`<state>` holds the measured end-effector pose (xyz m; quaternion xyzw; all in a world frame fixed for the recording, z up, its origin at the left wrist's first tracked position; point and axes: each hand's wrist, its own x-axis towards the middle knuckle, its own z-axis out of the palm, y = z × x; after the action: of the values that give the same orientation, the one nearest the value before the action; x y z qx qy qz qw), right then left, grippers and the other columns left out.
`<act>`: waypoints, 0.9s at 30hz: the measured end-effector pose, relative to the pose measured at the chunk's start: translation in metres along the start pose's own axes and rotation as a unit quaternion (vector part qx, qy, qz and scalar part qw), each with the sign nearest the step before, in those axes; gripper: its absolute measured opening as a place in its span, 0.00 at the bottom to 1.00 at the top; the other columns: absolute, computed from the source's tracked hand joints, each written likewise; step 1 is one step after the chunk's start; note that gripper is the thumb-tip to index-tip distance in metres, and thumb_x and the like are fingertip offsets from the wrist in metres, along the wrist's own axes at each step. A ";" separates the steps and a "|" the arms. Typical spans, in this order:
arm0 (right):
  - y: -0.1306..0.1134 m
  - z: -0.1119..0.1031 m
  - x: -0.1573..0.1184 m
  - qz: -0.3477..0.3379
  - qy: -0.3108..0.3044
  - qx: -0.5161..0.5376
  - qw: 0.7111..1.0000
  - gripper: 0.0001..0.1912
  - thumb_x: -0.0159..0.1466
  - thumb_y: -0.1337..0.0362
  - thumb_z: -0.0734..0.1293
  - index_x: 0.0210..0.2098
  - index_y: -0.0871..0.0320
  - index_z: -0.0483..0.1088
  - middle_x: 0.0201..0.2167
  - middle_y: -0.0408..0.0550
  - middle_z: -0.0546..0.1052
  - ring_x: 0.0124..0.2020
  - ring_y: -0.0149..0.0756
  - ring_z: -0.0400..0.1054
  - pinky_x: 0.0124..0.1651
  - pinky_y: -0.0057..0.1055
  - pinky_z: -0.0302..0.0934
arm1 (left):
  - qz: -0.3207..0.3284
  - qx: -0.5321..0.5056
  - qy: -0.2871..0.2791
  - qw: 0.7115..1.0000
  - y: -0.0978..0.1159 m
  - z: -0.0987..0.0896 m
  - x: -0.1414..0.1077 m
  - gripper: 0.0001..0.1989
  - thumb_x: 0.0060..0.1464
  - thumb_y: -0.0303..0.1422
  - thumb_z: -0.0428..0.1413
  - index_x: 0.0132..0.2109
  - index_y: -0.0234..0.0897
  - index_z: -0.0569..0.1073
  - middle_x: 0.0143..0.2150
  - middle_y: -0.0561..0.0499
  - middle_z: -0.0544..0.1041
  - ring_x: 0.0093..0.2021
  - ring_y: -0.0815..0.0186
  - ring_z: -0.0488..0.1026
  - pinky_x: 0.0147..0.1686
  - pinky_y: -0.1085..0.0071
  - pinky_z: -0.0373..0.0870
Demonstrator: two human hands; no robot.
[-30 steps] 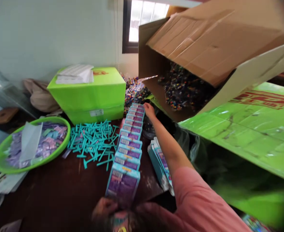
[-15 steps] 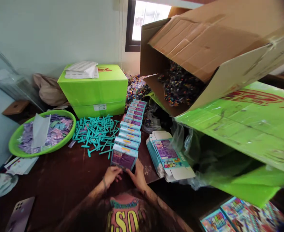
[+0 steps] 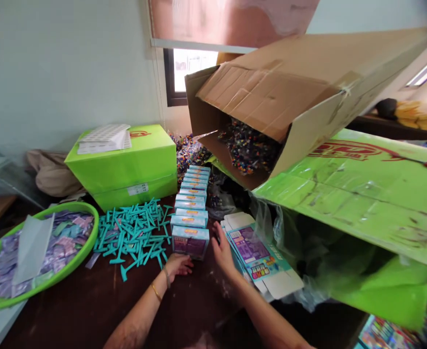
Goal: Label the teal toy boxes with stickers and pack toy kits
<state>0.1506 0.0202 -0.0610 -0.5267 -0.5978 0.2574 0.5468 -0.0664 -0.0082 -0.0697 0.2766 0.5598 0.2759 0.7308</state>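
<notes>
Small light-blue and purple boxes (image 3: 190, 236) stand in a row running away from me, their light-blue tops showing. My left hand (image 3: 179, 267) lies low at the front box's near left corner, fingers loosely stretched and holding nothing; whether it touches the box I cannot tell. To the right of the row, my right hand (image 3: 223, 249) is open with its fingers pointing forward, apart from the front box. It is beside the left edge of a stack of flattened printed cartons (image 3: 251, 247).
Turquoise T-shaped plastic pieces (image 3: 131, 235) lie heaped left of the row. A green basin (image 3: 96, 228) holds small purple packets. Behind stands a green carton (image 3: 126, 172). A tilted brown carton (image 3: 264, 87) of colourful beads overhangs the right side, above another green carton (image 3: 362, 189).
My right hand has let go of the front box and moved right, towards the flattened cartons. The far boxes, which leaned back showing purple faces, now stand more upright. The camera view has shifted.
</notes>
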 end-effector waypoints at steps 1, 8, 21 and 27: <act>-0.011 -0.005 0.031 -0.014 0.022 0.013 1.000 0.30 0.69 0.57 0.60 0.70 0.48 0.56 0.67 0.52 0.65 0.65 0.47 0.65 0.66 0.55 0.60 | 0.004 -0.001 -0.001 1.000 -0.001 0.001 -0.002 0.27 0.42 0.50 0.69 0.38 0.30 0.77 0.34 0.41 0.82 0.27 0.64 0.78 0.28 0.72 0.67; -0.045 0.006 0.266 0.037 0.007 0.004 0.999 0.27 0.69 0.53 0.58 0.61 0.59 0.69 0.64 0.57 0.70 0.65 0.44 0.63 0.70 0.44 0.53 | 0.051 -0.054 -0.033 0.997 -0.015 0.003 -0.044 0.30 0.42 0.52 0.69 0.44 0.32 0.78 0.38 0.41 0.82 0.33 0.62 0.79 0.33 0.69 0.71; -0.013 0.031 0.315 0.135 0.011 0.045 0.990 0.40 0.69 0.39 0.50 0.63 0.64 0.68 0.63 0.61 0.70 0.65 0.46 0.64 0.67 0.44 0.56 | -0.032 -0.347 -0.126 0.929 0.021 0.006 -0.027 0.13 0.53 0.29 0.57 0.46 0.29 0.73 0.51 0.29 0.79 0.57 0.47 0.76 0.60 0.55 0.68; -0.041 -0.033 0.225 0.032 -0.061 0.045 0.997 0.30 0.68 0.41 0.58 0.54 0.56 0.75 0.57 0.53 0.76 0.60 0.44 0.68 0.66 0.45 0.57 | -0.080 -0.422 -0.146 0.891 0.052 0.003 -0.017 0.29 0.50 0.18 0.49 0.61 0.26 0.65 0.56 0.32 0.77 0.64 0.48 0.70 0.63 0.52 0.68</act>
<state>0.2016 0.2040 0.0703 -0.5042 -0.6005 0.3331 0.5237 -0.0724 0.0154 -0.0206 -0.0661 0.2982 0.3834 0.8716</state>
